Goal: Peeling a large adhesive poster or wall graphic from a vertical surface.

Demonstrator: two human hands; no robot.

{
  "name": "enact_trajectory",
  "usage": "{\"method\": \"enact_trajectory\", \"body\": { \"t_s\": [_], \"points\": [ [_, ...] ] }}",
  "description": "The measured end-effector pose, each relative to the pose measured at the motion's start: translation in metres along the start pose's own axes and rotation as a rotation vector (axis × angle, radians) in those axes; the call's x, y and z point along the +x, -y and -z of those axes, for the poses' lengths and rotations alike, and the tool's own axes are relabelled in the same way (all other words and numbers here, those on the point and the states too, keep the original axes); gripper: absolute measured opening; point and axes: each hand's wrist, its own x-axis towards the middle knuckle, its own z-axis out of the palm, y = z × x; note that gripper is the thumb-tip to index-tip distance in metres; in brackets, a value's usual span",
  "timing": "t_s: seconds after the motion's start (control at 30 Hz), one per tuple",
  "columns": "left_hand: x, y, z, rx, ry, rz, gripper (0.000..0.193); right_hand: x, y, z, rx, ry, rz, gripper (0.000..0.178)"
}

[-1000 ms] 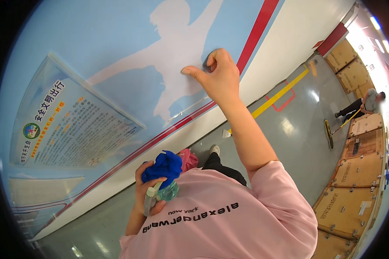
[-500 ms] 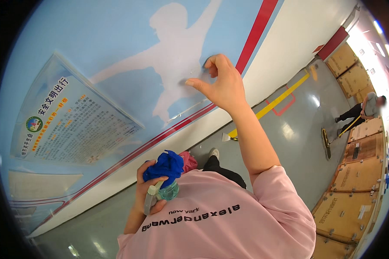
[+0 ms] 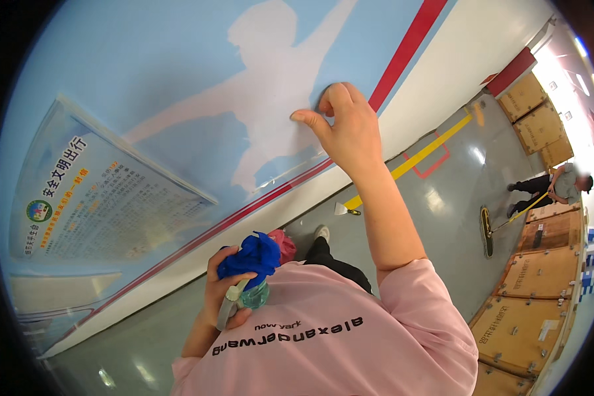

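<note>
Right hand [image 3: 346, 125] raised against the blue wall mural [image 3: 145, 86], fingertips pinched narrow at the edge of the white silhouette figure [image 3: 270, 99]; whether anything lies between them cannot be told. Left hand [image 3: 221, 290] at chest height, grip closed around a blue cloth [image 3: 251, 254] and a teal spray bottle [image 3: 252, 295] together. Red stripe [image 3: 402, 53] just right of the raised hand. Framed notice board [image 3: 92, 204] lower left. A scraper [image 3: 345, 209] lies on the grey floor [image 3: 442, 198]; another person [image 3: 561, 187] mops by wooden crates [image 3: 534, 119].
</note>
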Motion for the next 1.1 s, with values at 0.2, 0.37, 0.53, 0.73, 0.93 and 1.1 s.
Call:
{"method": "enact_trajectory", "body": {
  "t_s": [0.2,0.37,0.53,0.73,0.93,1.1],
  "points": [
    [0.002,0.002,-0.005,0.001,0.026,-0.022,0.039,-0.006,0.011,0.001,0.071,-0.036,-0.003,0.043],
    [-0.002,0.0,0.002,0.01,0.008,-0.017,0.038,-0.005,0.01,-0.005,0.028,-0.081,0.012,0.042],
    [0.0,-0.004,0.005,0.108,0.025,-0.011,0.039,-0.005,-0.002,-0.007,0.148,-0.089,0.083,0.03],
    [0.004,0.003,0.005,0.024,0.079,-0.075,0.042,-0.003,-0.007,0.005,0.293,-0.043,0.087,0.016],
    [-0.009,0.002,-0.002,0.073,-0.029,-0.033,0.047,-0.021,-0.001,0.007,-0.025,0.037,0.004,0.041],
    [-0.013,-0.002,0.0,0.074,-0.054,0.043,0.047,-0.009,0.006,0.004,-0.01,0.043,-0.143,0.047]
  ]
}}
